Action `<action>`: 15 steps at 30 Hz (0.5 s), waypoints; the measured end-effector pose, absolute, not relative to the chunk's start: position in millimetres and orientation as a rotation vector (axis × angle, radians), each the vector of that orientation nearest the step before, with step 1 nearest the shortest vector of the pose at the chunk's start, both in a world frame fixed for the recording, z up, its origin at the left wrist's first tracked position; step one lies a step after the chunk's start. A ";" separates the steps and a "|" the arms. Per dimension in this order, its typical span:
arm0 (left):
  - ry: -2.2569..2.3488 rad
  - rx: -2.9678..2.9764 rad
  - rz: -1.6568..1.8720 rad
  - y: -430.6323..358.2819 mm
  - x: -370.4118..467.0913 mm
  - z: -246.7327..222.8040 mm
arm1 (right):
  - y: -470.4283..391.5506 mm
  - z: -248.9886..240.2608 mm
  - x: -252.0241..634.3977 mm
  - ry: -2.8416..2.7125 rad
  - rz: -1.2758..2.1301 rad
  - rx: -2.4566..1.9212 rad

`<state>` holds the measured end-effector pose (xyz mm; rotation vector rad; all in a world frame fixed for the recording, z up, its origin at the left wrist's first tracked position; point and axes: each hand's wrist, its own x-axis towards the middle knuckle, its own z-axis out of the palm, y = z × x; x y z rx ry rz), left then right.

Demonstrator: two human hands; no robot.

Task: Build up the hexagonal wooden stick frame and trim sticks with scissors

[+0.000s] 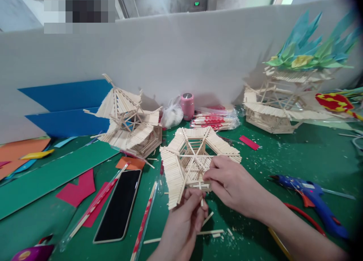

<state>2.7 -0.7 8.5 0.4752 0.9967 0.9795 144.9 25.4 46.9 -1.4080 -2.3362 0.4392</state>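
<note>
A hexagonal pavilion model [172, 162] of pale wooden sticks stands in front of me, with roof panels around an open, spoked middle. My left hand [188, 212] is at its near side, fingers closed around a short wooden stick [202, 201] that stands nearly upright between them. Just above that stick, my right hand [227, 179] reaches in from the right with thumb and fingers pinched at the model's near right edge; what lies in the pinch is hidden. Loose sticks [211, 232] and cut bits lie below my hands.
At right lies a blue glue gun [312, 198]. A phone [117, 206], wrapped chopsticks [144, 219] and coloured paper [79, 187] lie left. Behind stand two more stick models [127, 128] [269, 113], a pink jar [187, 106], bagged chopsticks [214, 119] and a grey partition [170, 53].
</note>
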 end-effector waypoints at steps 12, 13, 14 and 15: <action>0.965 0.520 1.003 1.6 2.9 3.7 | 26.7 49.6 142.8 -2.337 0.431 -1.424; 0.963 0.530 1.006 1.6 3.2 4.2 | 26.6 49.7 142.8 -2.336 0.438 -1.425; 0.962 0.536 1.007 1.7 3.5 4.5 | 26.6 49.8 142.7 -2.334 0.444 -1.425; 0.960 0.538 1.006 1.8 3.6 4.7 | 26.7 49.9 142.7 -2.334 0.448 -1.422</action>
